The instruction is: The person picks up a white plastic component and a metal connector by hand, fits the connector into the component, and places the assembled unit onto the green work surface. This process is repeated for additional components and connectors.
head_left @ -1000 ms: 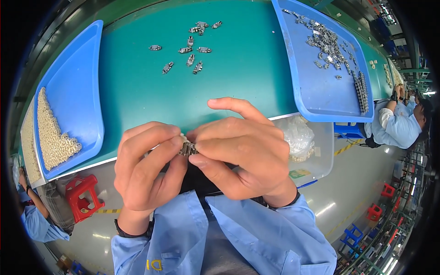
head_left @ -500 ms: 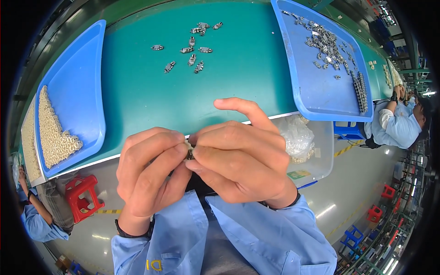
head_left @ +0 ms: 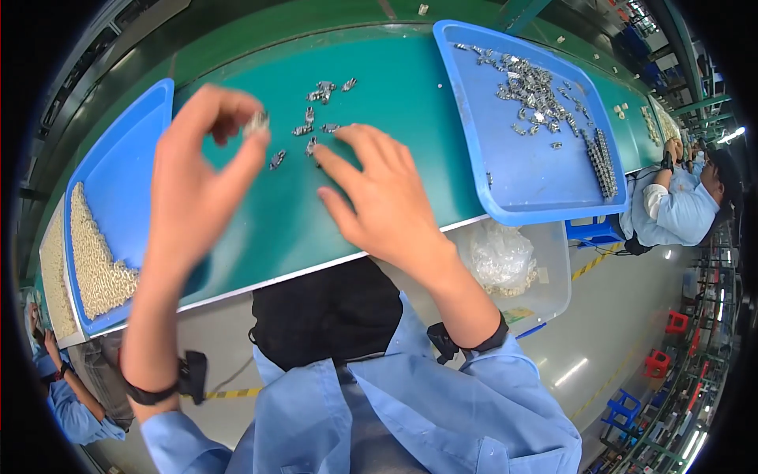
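My left hand (head_left: pixel 197 170) is raised over the left part of the green table, a little blurred. Thumb and index finger pinch a small metal-and-cream part (head_left: pixel 257 124). My right hand (head_left: pixel 379 189) reaches over the middle of the table with its fingers spread. Its index fingertip is at a small silver metal fitting (head_left: pixel 312 147), seemingly touching it. Farther back lie several more such fittings (head_left: pixel 321 92) in a loose scatter. One fitting (head_left: pixel 277 159) rests apart between my two hands.
To the left, a blue tray (head_left: pixel 162 150) bears a heap of cream parts (head_left: pixel 99 257). At right, another blue tray (head_left: pixel 505 170) holds loose and lined-up metal fittings (head_left: pixel 529 87). Below it, a clear bin (head_left: pixel 553 276) contains a plastic bag. A co-worker (head_left: pixel 687 205) sits far right.
My hands were together near the table's front edge, holding a small part. They have parted and moved forward; the left carries a small part, the right has opened over the fittings.
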Available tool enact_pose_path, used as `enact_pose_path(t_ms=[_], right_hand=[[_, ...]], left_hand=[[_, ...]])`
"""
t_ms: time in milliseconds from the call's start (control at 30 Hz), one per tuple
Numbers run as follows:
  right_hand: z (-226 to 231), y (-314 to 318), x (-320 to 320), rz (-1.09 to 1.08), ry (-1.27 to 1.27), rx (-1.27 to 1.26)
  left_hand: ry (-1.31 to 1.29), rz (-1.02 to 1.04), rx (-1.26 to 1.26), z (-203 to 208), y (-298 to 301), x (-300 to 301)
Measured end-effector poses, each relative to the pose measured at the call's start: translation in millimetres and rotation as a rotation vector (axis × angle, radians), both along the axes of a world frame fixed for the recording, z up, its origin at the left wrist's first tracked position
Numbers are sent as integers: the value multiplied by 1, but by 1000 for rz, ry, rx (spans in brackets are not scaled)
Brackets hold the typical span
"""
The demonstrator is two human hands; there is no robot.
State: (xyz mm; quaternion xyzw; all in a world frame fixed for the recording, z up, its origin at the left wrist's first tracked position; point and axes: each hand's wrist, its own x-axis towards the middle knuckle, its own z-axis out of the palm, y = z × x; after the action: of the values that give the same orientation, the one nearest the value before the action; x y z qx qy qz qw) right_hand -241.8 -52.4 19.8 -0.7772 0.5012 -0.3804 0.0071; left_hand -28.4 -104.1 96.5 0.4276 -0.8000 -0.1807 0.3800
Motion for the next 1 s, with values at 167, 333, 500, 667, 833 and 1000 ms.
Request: enact_pose_path(t_ms=[167, 333, 500, 667, 833, 1000], right_hand=[[-5, -8, -1, 111, 72, 48], [-11, -7, -3, 111, -29, 89], [-17, -11, -9, 108, -33, 102], [-7, -8, -11, 122, -82, 167], [-9, -11, -7, 148, -12, 94], [-9, -10, -10, 202, 21, 73]], left_hand=[[-191, -26, 77, -1, -127, -22], [-229, 23, 111, -37, -244, -71], [-172, 102, 190, -78, -285, -99], [-169, 95, 209, -80, -283, -96], [-115, 110, 20, -50, -252, -64], [-279, -107, 161, 67, -151, 47]])
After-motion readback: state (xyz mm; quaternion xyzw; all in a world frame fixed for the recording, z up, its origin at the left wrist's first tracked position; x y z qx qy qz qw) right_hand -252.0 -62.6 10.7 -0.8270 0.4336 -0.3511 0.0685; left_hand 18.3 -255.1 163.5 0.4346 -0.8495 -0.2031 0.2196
